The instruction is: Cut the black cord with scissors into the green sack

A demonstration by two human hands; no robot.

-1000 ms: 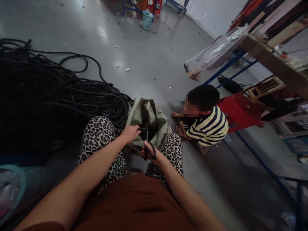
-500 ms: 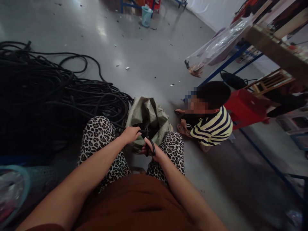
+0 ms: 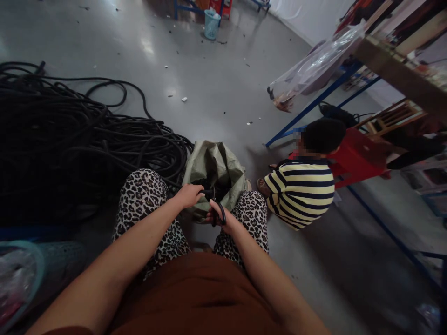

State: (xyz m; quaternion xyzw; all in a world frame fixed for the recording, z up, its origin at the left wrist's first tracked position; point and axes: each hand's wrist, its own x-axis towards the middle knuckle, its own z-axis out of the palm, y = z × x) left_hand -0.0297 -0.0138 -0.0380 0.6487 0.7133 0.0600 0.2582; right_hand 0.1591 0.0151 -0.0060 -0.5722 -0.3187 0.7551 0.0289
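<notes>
My left hand is closed around a black rubber cord, whose end points right over the sack. In my right hand is a pair of scissors with dark looped handles. Their blades point away from me and meet the cord near its end; whether they are parted I cannot make out. Below both hands an olive woven sack stands open between my knees, with dark pieces inside that are too dim to tell apart. A large heap of black cord lies to the left, reaching the sack.
A person in a striped shirt crouches close on the right, beside a red stool. Behind them stands a table with blue legs. A bin is at lower left, and a light-blue basket stands far ahead.
The person in the striped shirt has turned away and shifted slightly right. My hands, the scissors and the cord stay in nearly the same place.
</notes>
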